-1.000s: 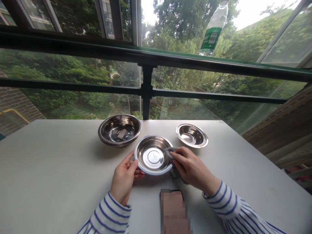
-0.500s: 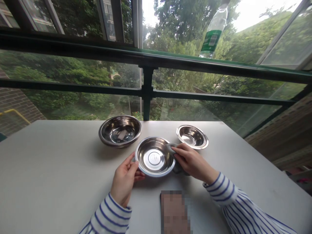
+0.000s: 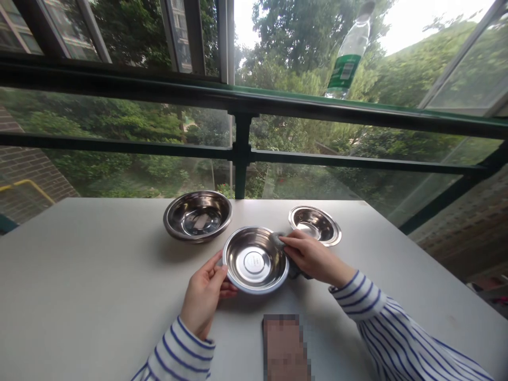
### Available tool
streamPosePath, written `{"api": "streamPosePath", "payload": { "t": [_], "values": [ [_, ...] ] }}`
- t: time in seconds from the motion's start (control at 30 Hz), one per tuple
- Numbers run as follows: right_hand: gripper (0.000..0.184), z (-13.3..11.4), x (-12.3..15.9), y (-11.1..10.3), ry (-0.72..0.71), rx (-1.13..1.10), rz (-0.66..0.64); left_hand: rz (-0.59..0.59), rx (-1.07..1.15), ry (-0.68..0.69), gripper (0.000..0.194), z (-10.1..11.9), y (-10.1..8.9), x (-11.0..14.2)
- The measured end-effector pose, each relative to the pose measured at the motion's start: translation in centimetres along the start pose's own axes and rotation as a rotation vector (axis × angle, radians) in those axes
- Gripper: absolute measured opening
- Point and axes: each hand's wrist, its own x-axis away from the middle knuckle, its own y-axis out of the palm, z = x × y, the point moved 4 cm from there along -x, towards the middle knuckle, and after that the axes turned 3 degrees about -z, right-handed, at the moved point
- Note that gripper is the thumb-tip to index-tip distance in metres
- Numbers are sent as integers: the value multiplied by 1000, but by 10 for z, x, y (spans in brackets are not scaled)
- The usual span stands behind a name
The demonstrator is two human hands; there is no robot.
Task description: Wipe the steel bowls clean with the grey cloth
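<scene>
The left hand (image 3: 201, 297) is closed on the near left side of a shiny steel bowl (image 3: 254, 262). Its thumb is at the rim and some fingers go under the side. I think this is so the bowl can't slip or spin. The bowl is in the middle, in front of the other bowls, with its open side up and tipped a bit toward the person. That makes its inside easy to see and reach. I can't tell if its bottom touches the white surface (image 3: 99, 275).

The right hand (image 3: 315, 258) has its fingers together, pinching a gray cloth (image 3: 277, 241). Part of the cloth is pressed on the bowl's far right edge, and the rest hangs below the hand. The two hands are on opposite sides, so one can push while the other holds firm.

A bigger steel bowl (image 3: 197, 218) sits behind on the left, and a wide-rimmed steel bowl (image 3: 315, 225) sits behind on the right. Both stand apart from the middle bowl, so they don't bump it. A blurry, phone-shaped thing (image 3: 283, 349) lies flat near the person, below the bowl.
</scene>
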Motion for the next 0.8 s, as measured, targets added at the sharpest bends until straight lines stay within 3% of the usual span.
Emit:
{"api": "streamPosePath", "payload": {
  "t": [0.3, 0.47, 0.63, 0.8],
  "values": [
    [33, -3, 23, -4, 40, 53, -138, -7, -4, -6, 49, -4, 4, 0],
    [31, 6, -15, -7, -18, 93, -162, -23, -9, -16, 54, -5, 3, -2],
    [28, -5, -59, -3, -122, 137, -203, -69, -3, 6, 59, -5, 3, -3],
    [26, -10, -70, 1, -149, 142, -216, -86, 12, 44, 61, -6, 4, -3]
  ]
}}
